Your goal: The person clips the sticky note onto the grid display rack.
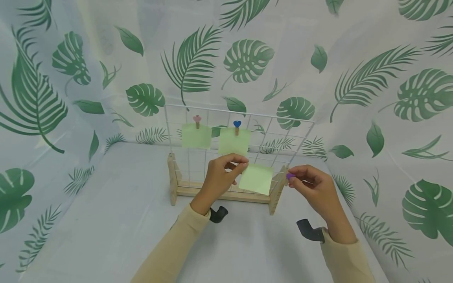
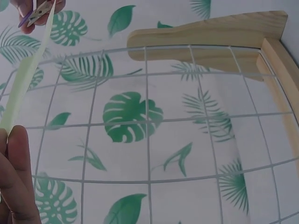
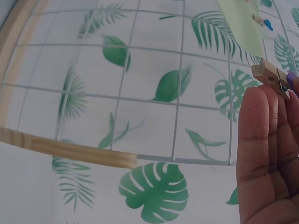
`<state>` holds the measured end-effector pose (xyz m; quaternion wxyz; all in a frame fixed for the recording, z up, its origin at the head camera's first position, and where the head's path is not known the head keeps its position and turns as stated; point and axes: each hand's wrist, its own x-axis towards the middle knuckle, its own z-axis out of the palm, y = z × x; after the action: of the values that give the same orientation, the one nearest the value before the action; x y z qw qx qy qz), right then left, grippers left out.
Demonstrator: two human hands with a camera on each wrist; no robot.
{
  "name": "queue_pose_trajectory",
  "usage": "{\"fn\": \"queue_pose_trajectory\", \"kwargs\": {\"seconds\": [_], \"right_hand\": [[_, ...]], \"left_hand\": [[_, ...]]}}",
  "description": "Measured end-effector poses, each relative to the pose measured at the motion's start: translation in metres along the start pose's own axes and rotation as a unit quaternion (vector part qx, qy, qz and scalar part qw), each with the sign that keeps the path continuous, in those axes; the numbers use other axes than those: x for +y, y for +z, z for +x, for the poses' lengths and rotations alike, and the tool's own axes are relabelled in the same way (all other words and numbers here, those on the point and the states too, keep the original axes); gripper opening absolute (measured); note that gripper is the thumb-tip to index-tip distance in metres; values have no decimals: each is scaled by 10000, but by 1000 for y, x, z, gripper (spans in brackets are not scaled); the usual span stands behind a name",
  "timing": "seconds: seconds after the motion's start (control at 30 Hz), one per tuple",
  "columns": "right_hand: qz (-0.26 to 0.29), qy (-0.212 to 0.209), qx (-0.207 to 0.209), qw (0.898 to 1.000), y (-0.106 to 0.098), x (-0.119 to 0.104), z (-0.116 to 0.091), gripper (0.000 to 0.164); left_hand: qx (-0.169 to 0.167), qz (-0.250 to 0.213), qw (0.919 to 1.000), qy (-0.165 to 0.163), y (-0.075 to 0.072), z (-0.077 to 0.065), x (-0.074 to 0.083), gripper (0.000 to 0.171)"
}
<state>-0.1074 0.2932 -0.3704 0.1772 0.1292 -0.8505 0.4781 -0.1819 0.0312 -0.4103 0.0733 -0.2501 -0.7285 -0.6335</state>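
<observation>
My left hand [image 1: 225, 171] pinches the upper left corner of a pale green sticky note [image 1: 256, 179], holding it in front of a white wire grid [image 1: 272, 143]. In the left wrist view the note [image 2: 24, 88] shows nearly edge-on. A small wooden clothespin [image 3: 271, 77] with a purple top is pinched between the thumb and fingers of my right hand [image 1: 315, 190], at the right end of the grid stand. Two more green notes hang on the grid: one under a pink heart clothespin [image 1: 197, 121], the other under a blue heart clothespin [image 1: 237, 127].
The grid stands in a wooden base [image 1: 223, 194] with a wooden foot [image 1: 278, 190] at each end, on a white tabletop [image 1: 116, 220]. Behind and at the sides hangs a white leaf-print sheet [image 1: 297, 35]. Black wrist mounts [image 1: 310, 230] sit below both hands.
</observation>
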Motion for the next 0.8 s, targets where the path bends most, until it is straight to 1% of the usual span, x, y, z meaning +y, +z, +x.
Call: {"fn": "queue_pose_trajectory", "kwargs": {"seconds": [0.13, 0.3, 0.53, 0.7, 0.8], "right_hand": [[30, 7, 17, 10000, -1, -2, 2, 16], [10, -164, -22, 9999, -2, -3, 5, 17], [65, -361, -66, 9993, -5, -4, 11, 18], [-32, -408, -38, 9992, -5, -6, 15, 19], [-163, -380, -35, 9991, -4, -8, 17, 18]], "left_hand": [[17, 16, 10000, 44, 0, 3, 0, 13], [17, 45, 9999, 109, 0, 6, 1, 13], [-25, -41, 9996, 282, 2, 12, 4, 14], [-13, -62, 9991, 408, 3, 18, 7, 15], [-9, -83, 9992, 400, 4, 21, 8, 14]]}}
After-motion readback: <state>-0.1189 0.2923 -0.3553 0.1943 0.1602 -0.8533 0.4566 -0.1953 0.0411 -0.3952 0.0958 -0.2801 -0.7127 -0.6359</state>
